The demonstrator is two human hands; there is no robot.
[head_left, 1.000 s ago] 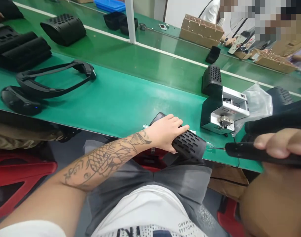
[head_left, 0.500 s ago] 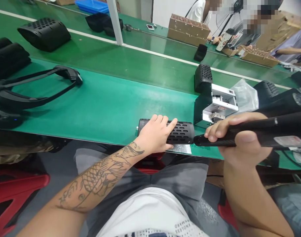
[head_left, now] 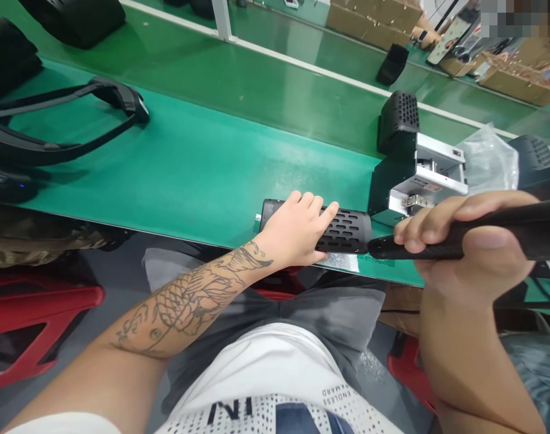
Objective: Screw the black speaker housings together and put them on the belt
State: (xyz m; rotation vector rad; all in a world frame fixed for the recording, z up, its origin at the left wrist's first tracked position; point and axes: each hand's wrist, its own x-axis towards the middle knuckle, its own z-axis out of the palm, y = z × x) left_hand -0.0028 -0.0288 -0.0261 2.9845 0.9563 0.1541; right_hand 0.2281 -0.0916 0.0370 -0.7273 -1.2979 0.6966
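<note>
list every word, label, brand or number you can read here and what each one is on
"ENDLESS", small print on the white shirt; the word beside it is unclear.
"IN", as it appears, in large dark letters lower on the shirt.
The label on the machine: too small to read.

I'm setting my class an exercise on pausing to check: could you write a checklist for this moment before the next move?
1. Left grip steadying the slotted black housing: ok, hand laid across it.
2. Right grip closed on the black tool: ok.
3. Housing supported by the green bench: ok, it lies near the front edge.
4. Tool nose touching the housing's end: cannot tell; they meet in view.
5. Right grip clear of the boxy machine: cannot tell; fingers overlap it in view.
6. Headset away from both hands: ok, far left.
</note>
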